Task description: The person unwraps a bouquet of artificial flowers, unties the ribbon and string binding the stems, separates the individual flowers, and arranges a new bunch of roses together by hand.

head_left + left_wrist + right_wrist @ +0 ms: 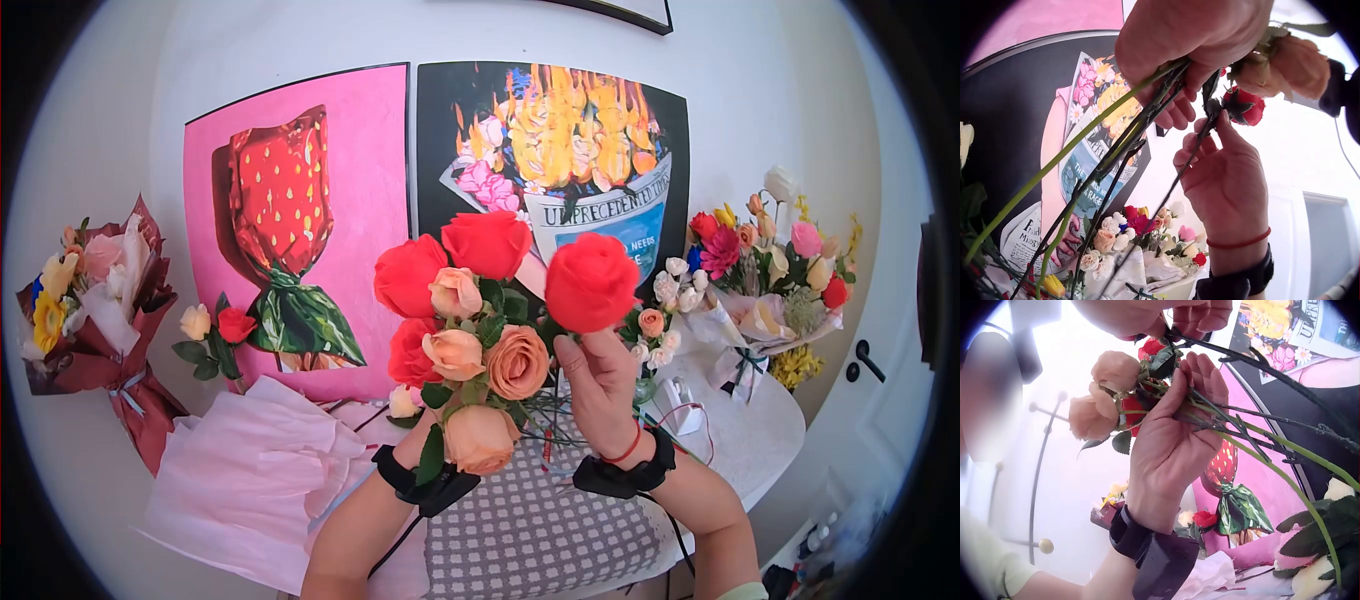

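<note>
My left hand [412,448] [1194,34] [1175,447] holds a bunch of stems [1094,176] between thumb and fingers. Above it in the head view spread red roses [486,245] and peach roses [518,362] with green leaves; the blooms partly hide this hand. To the right, my right hand [605,392] [1227,181] [1138,314] pinches the dark stem of a single large red rose [592,283] [1246,107] just below its bloom. This rose stands upright beside the bunch, and its stem crosses near the others in the left wrist view.
Pink wrapping sheets [250,465] lie at the left of the table beside a grey patterned cloth [540,520]. A wrapped bouquet [125,345] stands far left, another [765,310] at the right. A white plug block [683,405] with a cable sits on the right.
</note>
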Demonstrator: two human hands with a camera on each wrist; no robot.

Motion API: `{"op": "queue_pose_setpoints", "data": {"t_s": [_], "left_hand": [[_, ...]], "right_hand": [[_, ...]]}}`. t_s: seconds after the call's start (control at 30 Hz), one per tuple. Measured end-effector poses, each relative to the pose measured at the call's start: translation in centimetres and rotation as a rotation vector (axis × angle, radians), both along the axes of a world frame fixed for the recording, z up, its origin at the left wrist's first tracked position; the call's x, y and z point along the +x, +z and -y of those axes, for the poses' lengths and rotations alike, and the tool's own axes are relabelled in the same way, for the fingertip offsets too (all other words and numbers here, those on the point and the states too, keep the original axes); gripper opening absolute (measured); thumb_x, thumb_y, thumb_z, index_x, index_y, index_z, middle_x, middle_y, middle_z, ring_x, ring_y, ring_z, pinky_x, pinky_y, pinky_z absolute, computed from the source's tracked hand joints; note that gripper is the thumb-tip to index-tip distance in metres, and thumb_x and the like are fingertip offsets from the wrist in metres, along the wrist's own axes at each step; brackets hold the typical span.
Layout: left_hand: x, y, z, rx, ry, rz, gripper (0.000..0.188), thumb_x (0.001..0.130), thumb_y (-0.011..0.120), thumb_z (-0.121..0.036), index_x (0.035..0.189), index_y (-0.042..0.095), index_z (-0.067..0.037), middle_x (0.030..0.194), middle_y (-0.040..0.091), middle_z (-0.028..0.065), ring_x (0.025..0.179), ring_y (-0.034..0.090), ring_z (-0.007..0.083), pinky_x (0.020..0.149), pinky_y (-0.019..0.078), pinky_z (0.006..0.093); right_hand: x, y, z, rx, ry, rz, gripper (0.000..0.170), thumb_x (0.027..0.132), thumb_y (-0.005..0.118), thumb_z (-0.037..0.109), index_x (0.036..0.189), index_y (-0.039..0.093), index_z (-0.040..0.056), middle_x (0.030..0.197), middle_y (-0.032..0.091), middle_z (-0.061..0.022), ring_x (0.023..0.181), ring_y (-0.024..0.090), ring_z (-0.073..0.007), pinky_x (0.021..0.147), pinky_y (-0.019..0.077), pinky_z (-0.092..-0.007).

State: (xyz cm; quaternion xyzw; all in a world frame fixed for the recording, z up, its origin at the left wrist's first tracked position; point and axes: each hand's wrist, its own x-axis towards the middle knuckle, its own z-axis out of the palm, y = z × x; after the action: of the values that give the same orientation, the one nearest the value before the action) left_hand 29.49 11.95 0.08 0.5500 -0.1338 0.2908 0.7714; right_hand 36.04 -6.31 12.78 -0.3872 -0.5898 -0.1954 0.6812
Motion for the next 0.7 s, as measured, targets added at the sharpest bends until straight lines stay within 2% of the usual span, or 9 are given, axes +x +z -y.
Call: {"op": "queue_pose_setpoints", "data": {"t_s": [0.17, 0.2, 0.23, 0.27, 0.3, 0.57, 0.6, 0.67, 0.7], "left_hand": [[-0.7, 0.3, 0.8, 0.018, 0.027, 0.047, 0.049, 0.083, 0.056, -0.032, 0.121, 0.042, -0.004, 0.111, 0.050, 0.0130, 0.097, 0.051, 0.0258, 0.082, 0.0440, 0.0338], [4.1, 8.0, 0.9, 0.021, 0.033, 0.056, 0.049, 0.083, 0.056, -0.032, 0.121, 0.042, -0.004, 0.111, 0.049, 0.0130, 0.097, 0.051, 0.0258, 0.083, 0.0438, 0.0338], [0.6, 2.0, 1.2, 0.025, 0.039, 0.065, 0.050, 0.083, 0.057, -0.032, 0.121, 0.042, -0.004, 0.112, 0.049, 0.0130, 0.097, 0.050, 0.0257, 0.083, 0.0436, 0.0338], [1.8, 4.6, 1.2, 0.029, 0.043, 0.075, 0.050, 0.083, 0.057, -0.032, 0.121, 0.042, -0.004, 0.112, 0.049, 0.0130, 0.098, 0.050, 0.0257, 0.083, 0.0434, 0.0339], [-0.2, 2.1, 1.3, 0.033, 0.049, 0.085, 0.050, 0.082, 0.057, -0.032, 0.121, 0.042, -0.004, 0.113, 0.048, 0.0130, 0.098, 0.050, 0.0256, 0.084, 0.0432, 0.0339], [-1.1, 3.1, 1.6, 0.057, 0.094, 0.154, 0.053, 0.081, 0.058, -0.031, 0.122, 0.040, -0.004, 0.116, 0.046, 0.0130, 0.102, 0.048, 0.0252, 0.087, 0.0416, 0.0339], [3.1, 8.5, 2.6, 0.059, 0.100, 0.162, 0.053, 0.081, 0.059, -0.031, 0.122, 0.040, -0.004, 0.116, 0.045, 0.0130, 0.103, 0.048, 0.0252, 0.087, 0.0414, 0.0339], [0.1, 5.2, 2.2, 0.064, 0.113, 0.181, 0.053, 0.081, 0.059, -0.031, 0.123, 0.040, -0.004, 0.117, 0.045, 0.0130, 0.104, 0.047, 0.0251, 0.088, 0.0410, 0.0339], [0.1, 5.2, 2.4, 0.067, 0.119, 0.190, 0.054, 0.081, 0.059, -0.031, 0.123, 0.040, -0.004, 0.117, 0.044, 0.0130, 0.104, 0.047, 0.0250, 0.088, 0.0408, 0.0339]], "right_hand": [[0.7, -0.1, 0.2, -0.056, -0.092, -0.040, 0.015, 0.076, 0.059, -0.003, 0.091, 0.060, -0.0007, 0.079, 0.055, -0.0062, 0.068, 0.052, -0.0124, 0.059, 0.0409, -0.0218], [0.8, -0.1, 0.0, -0.048, -0.102, -0.017, 0.015, 0.075, 0.061, -0.004, 0.089, 0.061, -0.0009, 0.079, 0.054, -0.0058, 0.067, 0.052, -0.0109, 0.056, 0.0409, -0.0205], [0.5, -0.2, -0.2, -0.047, -0.102, -0.017, 0.015, 0.075, 0.061, -0.004, 0.089, 0.061, -0.0009, 0.079, 0.054, -0.0058, 0.067, 0.052, -0.0109, 0.056, 0.0409, -0.0205], [0.0, -0.5, -0.4, -0.048, -0.064, -0.023, 0.016, 0.074, 0.061, -0.005, 0.089, 0.061, -0.0005, 0.078, 0.054, -0.0060, 0.066, 0.052, -0.0108, 0.054, 0.0407, -0.0206], [-0.3, -0.6, -0.4, -0.048, -0.024, -0.029, 0.016, 0.073, 0.062, -0.005, 0.089, 0.062, 0.0000, 0.078, 0.054, -0.0061, 0.066, 0.051, -0.0107, 0.053, 0.0405, -0.0206], [-0.4, -0.5, 0.1, -0.106, -0.107, -0.009, 0.019, 0.071, 0.061, -0.006, 0.089, 0.063, 0.0019, 0.077, 0.053, -0.0047, 0.062, 0.049, -0.0099, 0.050, 0.0372, -0.0201], [-0.4, -0.4, 0.2, -0.117, -0.105, -0.015, 0.019, 0.071, 0.061, -0.007, 0.088, 0.063, 0.0020, 0.077, 0.052, -0.0046, 0.060, 0.048, -0.0098, 0.050, 0.0364, -0.0202], [-0.5, -0.4, 0.2, -0.128, -0.102, -0.021, 0.020, 0.071, 0.061, -0.007, 0.088, 0.063, 0.0021, 0.077, 0.052, -0.0045, 0.059, 0.047, -0.0097, 0.050, 0.0357, -0.0203], [-0.4, -0.4, 0.1, -0.119, -0.073, -0.038, 0.019, 0.071, 0.060, -0.007, 0.087, 0.063, 0.0024, 0.076, 0.052, -0.0043, 0.061, 0.047, -0.0109, 0.053, 0.0368, -0.0213]]}}
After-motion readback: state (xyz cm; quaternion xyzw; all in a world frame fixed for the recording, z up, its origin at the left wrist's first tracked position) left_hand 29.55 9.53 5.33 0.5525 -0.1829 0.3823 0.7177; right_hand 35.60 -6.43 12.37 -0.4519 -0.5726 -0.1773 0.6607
